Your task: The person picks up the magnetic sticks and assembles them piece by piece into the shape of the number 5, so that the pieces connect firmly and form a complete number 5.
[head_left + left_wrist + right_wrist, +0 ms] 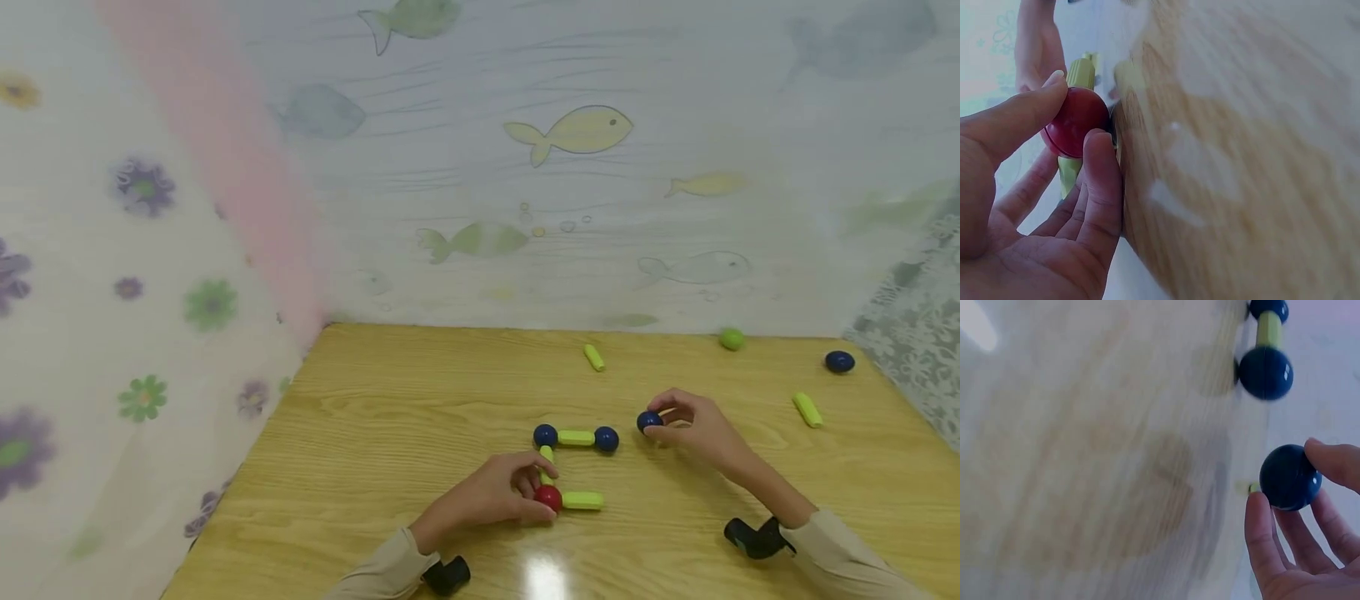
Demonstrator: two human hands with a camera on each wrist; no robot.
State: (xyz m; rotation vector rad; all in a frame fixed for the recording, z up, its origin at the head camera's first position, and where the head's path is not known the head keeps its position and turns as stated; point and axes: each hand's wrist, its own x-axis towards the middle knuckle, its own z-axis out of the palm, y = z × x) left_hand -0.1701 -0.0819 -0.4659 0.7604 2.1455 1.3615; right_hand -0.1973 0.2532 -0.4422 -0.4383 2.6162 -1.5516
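Observation:
On the wooden table, my left hand (498,490) pinches a red ball (548,498) between thumb and fingers; the left wrist view shows this red ball (1077,122) up close. The ball joins two yellow-green rods: one rod (582,501) points right with a free end, the other, partly behind my fingers, reaches a blue ball (546,435). From there another yellow-green rod (576,438) leads to a second blue ball (607,439). My right hand (697,432) holds a separate blue ball (1290,477) by its fingertips, right of that structure and apart from it.
Loose yellow-green rods lie at the back (594,357) and to the right (807,410). A green ball (731,338) sits by the back edge, and another blue ball (839,362) near the right corner. Printed fabric (465,292) hangs behind the table.

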